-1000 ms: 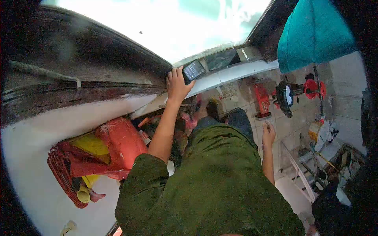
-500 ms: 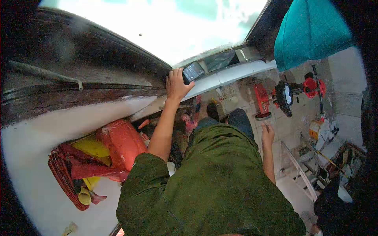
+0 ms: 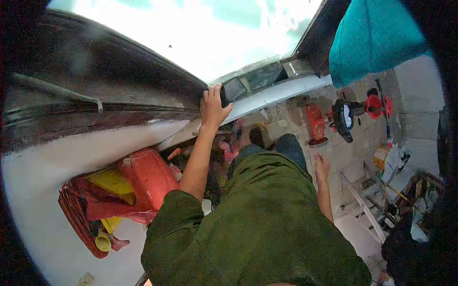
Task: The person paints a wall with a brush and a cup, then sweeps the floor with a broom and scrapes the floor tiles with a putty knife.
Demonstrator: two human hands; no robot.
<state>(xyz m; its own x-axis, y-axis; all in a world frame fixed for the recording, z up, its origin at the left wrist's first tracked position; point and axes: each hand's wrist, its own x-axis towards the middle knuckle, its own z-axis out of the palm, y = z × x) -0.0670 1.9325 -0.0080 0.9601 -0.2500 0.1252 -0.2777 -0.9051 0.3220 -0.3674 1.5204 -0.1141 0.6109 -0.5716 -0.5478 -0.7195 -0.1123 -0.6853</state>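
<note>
My left hand [image 3: 214, 108] reaches up to the corner of the window sill. Its fingers are closed around a dark phone [image 3: 223, 97], now mostly hidden behind the hand, close to the window frame. My right hand [image 3: 322, 168] hangs low beside my right leg, above the tiled floor. Its fingers are loosely bent and somewhat apart, and I see nothing in them. The nearest thing to it is a red object with a dark round end [image 3: 316, 125] on the floor.
A bright window [image 3: 229, 38] lies ahead, over a pale sill [image 3: 267, 97]. Teal cloth [image 3: 377, 43] hangs at upper right. Red fabric [image 3: 148, 181] and a coiled red hose [image 3: 78, 221] lie left. A black-and-red machine [image 3: 344, 120], a ladder-like frame [image 3: 362, 207] and clutter are on the right.
The phone has turned in my left hand, so its lit screen no longer shows. My right hand has shifted slightly down and left.
</note>
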